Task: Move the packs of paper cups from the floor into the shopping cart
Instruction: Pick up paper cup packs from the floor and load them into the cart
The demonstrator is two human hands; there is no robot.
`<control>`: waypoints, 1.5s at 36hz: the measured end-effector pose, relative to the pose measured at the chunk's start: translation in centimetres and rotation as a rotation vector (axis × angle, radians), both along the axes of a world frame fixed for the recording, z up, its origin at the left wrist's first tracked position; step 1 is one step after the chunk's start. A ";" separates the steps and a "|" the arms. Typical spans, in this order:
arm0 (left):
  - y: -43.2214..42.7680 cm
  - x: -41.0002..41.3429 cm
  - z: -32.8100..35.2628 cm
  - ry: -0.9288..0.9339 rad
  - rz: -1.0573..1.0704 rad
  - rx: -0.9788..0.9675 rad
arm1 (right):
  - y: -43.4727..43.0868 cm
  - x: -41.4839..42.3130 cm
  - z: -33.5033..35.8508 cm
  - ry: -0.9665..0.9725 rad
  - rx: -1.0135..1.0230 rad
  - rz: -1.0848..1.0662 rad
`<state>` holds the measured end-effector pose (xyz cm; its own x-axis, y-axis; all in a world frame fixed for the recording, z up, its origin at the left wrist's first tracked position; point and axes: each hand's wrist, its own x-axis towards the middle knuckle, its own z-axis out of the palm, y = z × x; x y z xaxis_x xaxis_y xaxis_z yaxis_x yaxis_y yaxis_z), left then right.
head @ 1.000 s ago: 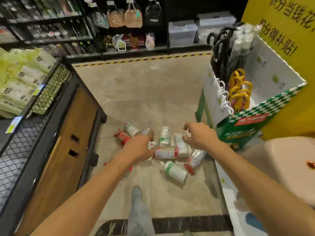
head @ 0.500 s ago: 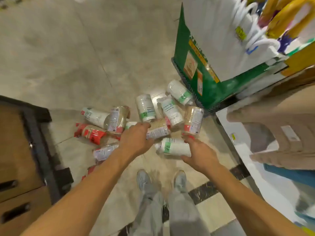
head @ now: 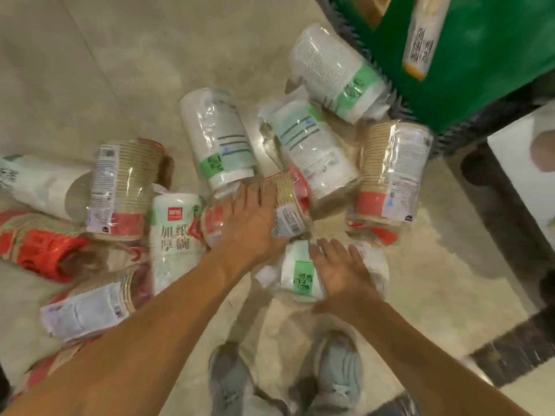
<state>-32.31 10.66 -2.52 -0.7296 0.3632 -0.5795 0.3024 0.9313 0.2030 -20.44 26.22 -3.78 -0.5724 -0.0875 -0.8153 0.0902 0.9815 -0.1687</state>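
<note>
Several packs of paper cups lie scattered on the floor in clear wrap. My left hand (head: 252,226) lies with fingers stretched over a brown pack with a red band (head: 286,205) in the middle of the pile. My right hand (head: 342,271) rests flat on a white pack with a green label (head: 300,276) just in front of my feet. More white packs (head: 216,133) and brown packs (head: 390,172) lie around them. The shopping cart is out of view.
A green display box (head: 480,55) stands at the top right, close behind the farthest white pack (head: 336,70). A white platform edge (head: 516,163) is at the right. My grey shoes (head: 339,379) stand just below the pile. Red packs (head: 39,244) lie at the left.
I have bent much lower, so the pile fills the view. Both hands have come down from above the packs and now touch one pack each.
</note>
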 end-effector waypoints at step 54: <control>24.8 14.4 81.3 -0.262 -0.408 0.995 | 11.7 27.4 83.1 1.460 0.005 -2.003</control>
